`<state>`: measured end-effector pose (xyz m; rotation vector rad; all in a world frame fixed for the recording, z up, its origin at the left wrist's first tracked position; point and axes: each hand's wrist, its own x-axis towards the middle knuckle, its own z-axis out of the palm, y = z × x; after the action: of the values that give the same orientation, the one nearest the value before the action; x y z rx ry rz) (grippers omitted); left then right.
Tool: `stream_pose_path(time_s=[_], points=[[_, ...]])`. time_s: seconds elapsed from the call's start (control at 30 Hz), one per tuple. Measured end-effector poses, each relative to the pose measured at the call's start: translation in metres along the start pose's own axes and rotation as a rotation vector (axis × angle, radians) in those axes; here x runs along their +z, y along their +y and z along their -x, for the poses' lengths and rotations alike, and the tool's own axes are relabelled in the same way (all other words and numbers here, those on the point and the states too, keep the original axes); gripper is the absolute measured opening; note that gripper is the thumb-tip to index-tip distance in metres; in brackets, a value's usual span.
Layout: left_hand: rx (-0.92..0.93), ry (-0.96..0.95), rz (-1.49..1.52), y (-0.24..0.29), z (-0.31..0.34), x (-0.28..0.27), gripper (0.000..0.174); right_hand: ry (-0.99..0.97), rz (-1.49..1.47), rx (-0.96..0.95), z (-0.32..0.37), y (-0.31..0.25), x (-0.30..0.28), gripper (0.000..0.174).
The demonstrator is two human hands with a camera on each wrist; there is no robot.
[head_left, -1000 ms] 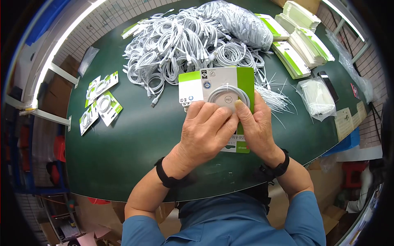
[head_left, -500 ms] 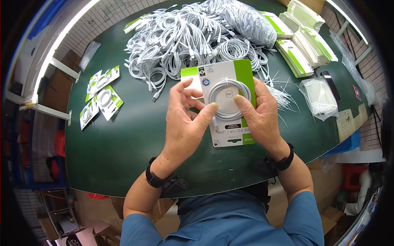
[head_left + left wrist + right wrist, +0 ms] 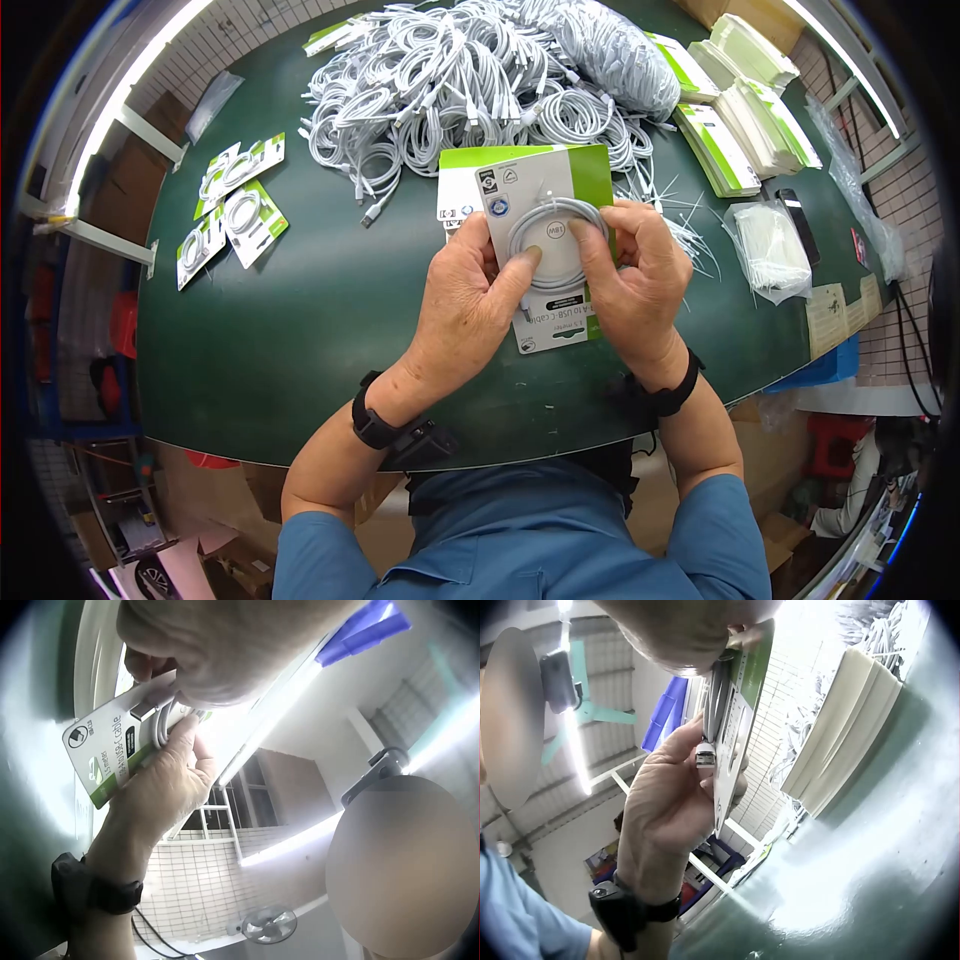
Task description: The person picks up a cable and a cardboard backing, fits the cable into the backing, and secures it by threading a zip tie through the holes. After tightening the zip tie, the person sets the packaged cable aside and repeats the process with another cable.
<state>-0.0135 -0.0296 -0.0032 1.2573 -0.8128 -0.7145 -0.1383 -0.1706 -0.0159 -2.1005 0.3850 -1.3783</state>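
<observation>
On the person's side of the cable pile [image 3: 430, 90], above the bench [image 3: 300, 350], a printed card [image 3: 525, 190] bearing a coiled cable [image 3: 556, 206] is gripped by the left hand [image 3: 465, 295] and right hand [image 3: 640, 275]. Carded cables [image 3: 245, 222] are laid left of the pile; stacked cards [image 3: 718, 150] are placed right.

Retail card [image 3: 558, 246], wht w/ grn edge strip [image 3: 591, 177]: print inverted, hang slot [image 3: 568, 333] at near end; gripped betw. L hand [image 3: 465, 295] & R hand [image 3: 643, 280]. Cable [image 3: 556, 206], wht: coiled approx. circular on card face, around "18W" mark [image 3: 556, 230]; metal plug [image 3: 705, 756] exposed.
</observation>
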Motion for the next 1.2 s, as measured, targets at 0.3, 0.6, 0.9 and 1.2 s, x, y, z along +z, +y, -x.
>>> stream_pose_path(time_s=[0.3, 0.6, 0.9, 1.2], points=[[-0.006, -0.037, -0.067, -0.003, 0.001, -0.005, 0.044, -0.025, -0.266, 0.248, 0.002, 0.001, -0.002, 0.014], [0.822, 0.031, -1.153, 0.027, 0.005, 0.008, 0.041, -0.033, -0.388, 0.299, 0.003, 0.007, -0.001, 0.014], [0.846, -0.091, -1.183, 0.008, 0.001, 0.016, 0.021, 0.015, -0.359, 0.218, 0.008, 0.01, 0.001, 0.012], [0.591, 0.168, -0.658, 0.016, 0.008, -0.005, 0.05, -0.06, -0.604, 0.416, -0.002, -0.001, -0.007, 0.019]])
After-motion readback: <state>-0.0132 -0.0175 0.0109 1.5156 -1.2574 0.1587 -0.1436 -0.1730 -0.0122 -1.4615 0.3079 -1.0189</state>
